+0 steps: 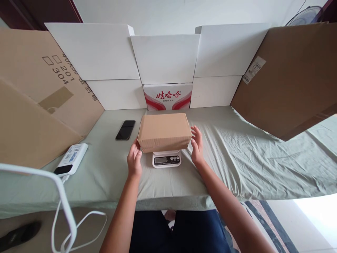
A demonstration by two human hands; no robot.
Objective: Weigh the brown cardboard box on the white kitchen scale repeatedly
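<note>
Both hands, left hand (pixel 134 160) and right hand (pixel 197 144), sit open beside the cardboard box (pixel 164 131), already resting on the scale (pixel 166 159); reading unreadable.

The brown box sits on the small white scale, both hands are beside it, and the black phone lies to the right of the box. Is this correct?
Not quite: the head view shows the phone lying left of the box, not right. The box does sit on the scale, with the left hand and right hand beside it.
</note>
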